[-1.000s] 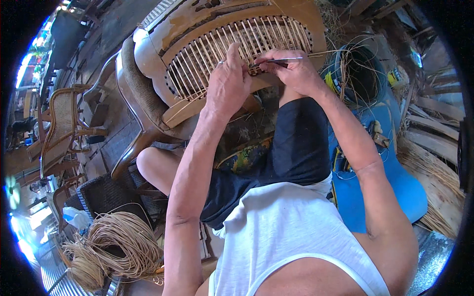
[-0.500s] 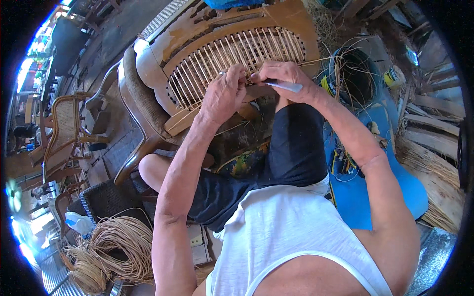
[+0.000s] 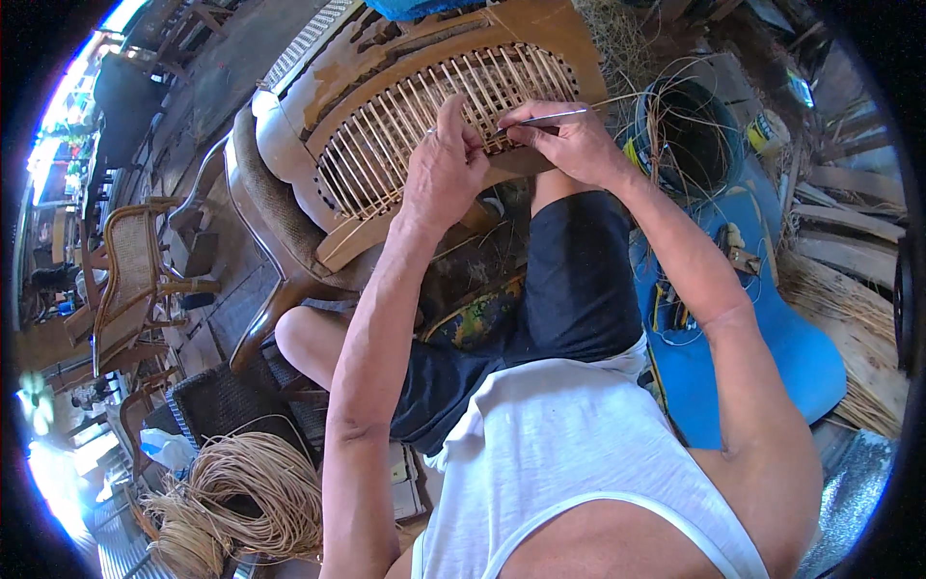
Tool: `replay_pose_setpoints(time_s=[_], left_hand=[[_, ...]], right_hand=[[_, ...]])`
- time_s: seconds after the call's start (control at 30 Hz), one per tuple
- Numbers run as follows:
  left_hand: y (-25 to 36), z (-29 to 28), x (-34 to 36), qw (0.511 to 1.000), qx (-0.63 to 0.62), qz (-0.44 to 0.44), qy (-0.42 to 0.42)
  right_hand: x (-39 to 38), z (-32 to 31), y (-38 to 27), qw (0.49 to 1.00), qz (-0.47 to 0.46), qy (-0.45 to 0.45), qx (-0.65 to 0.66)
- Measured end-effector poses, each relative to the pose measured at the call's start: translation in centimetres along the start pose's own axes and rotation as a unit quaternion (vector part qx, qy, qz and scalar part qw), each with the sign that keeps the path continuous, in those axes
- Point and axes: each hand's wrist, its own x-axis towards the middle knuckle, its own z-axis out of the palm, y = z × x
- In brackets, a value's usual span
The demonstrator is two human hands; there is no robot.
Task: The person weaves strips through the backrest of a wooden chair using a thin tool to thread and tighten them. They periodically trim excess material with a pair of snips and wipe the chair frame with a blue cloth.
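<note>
2 bare hands in my feed, both at the near edge of 1 oval panel (image 3: 386, 145) of pale strands, set in 1 wooden frame (image 3: 333, 82) ahead of the person's lap. Upright strands: well over 10; exact count not possible from here.

Left hand (image 3: 441, 174): 1 index finger raised against the strands, other fingers curled; I cannot tell whether it grips anything. Right hand (image 3: 564, 143): closed on 1 slim tool (image 3: 552, 119), the tool's inner end toward the left hand. The hands are near each other, apart.

Right side: 1 dark bucket (image 3: 643, 128) with loose strands across its mouth, 1 small container (image 3: 765, 132) just beyond it, 1 blue sheet (image 3: 791, 372) beside the right forearm. Left side: 1 chair (image 3: 130, 251) with a woven back, well apart from the hands. Lower left: 1 large coil (image 3: 275, 482) of strands, 1 smaller bundle (image 3: 183, 548) beside it.
</note>
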Motion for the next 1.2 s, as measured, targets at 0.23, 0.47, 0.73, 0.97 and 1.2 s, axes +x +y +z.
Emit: replay_pose_setpoints(time_s=[0.23,0.47,0.73,0.97,1.2], left_hand=[[0.4,-0.3,0.4,0.999,0.008,-0.047,-0.024],[-0.6,-0.3,0.3,0.998,-0.006,0.042,-0.035],[0.3,-0.6,-0.7,0.998,-0.054,-0.004,0.03],[0.7,1.9,0.8,0.999,0.004,0.041,0.016],[1.6,2.8,1.0,0.997,-0.039,-0.026,0.057]], right_hand=[[-0.1,0.1,-0.8,1.0,-0.002,-0.007,-0.004],[-0.2,-0.3,1.0,0.991,-0.105,-0.028,-0.083],[-1.0,-1.9,0.6,0.999,0.023,0.025,0.013],[-1.0,-2.2,-0.2,0.999,0.039,0.015,-0.009],[-1.0,-2.1,0.0,1.0,0.024,0.004,-0.018]])
